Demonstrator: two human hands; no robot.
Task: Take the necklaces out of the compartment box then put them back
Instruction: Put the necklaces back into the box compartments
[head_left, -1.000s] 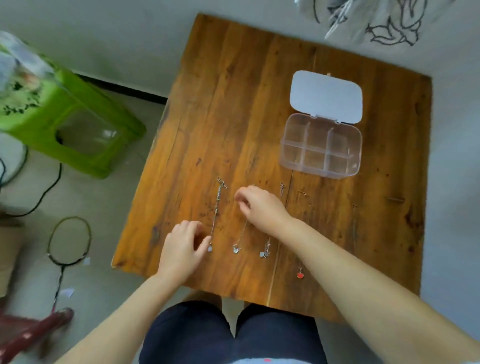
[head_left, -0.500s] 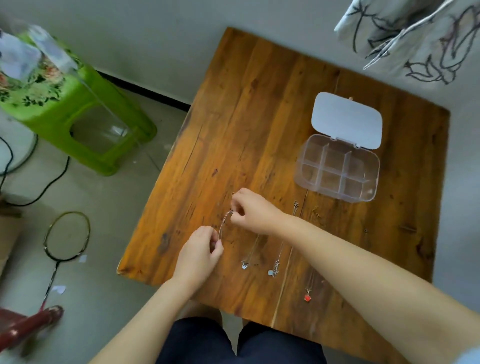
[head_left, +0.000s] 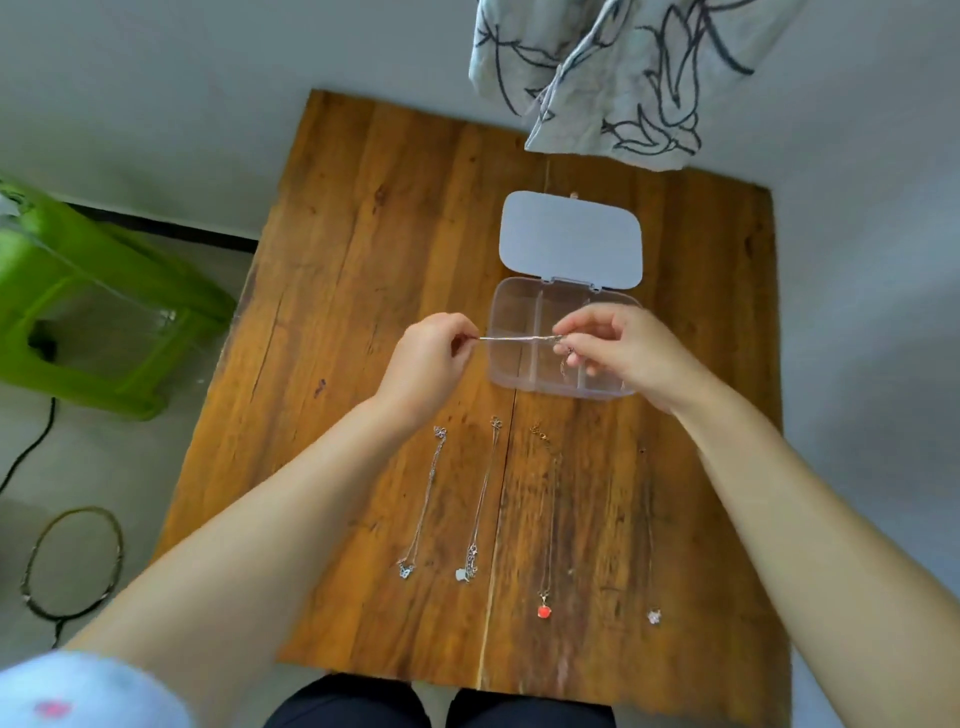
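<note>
Necklaces in handling: we hold one chain taut above the open compartment box.

We see the wooden table (head_left: 363, 312) carrying everything, with a green stool (head_left: 88, 312) on the floor to its left and a patterned cloth (head_left: 613, 78) hanging over its far edge. Our compartment box (head_left: 511, 364) lies toward the far side, its lid (head_left: 570, 234) folded flat behind it. Our left hand (head_left: 428, 358) pinches one end of the held necklace (head_left: 519, 338) between thumb and fingertips; our right hand (head_left: 618, 348) pinches the other end, so that the chain spans level over the box's left compartments. Four necklaces lie straight and side by side nearer to us: a butterfly-pendant necklace (head_left: 423, 504), a silver-pendant necklace (head_left: 480, 499), a red-pendant necklace (head_left: 545, 610) and a pale-pendant necklace (head_left: 653, 617).
</note>
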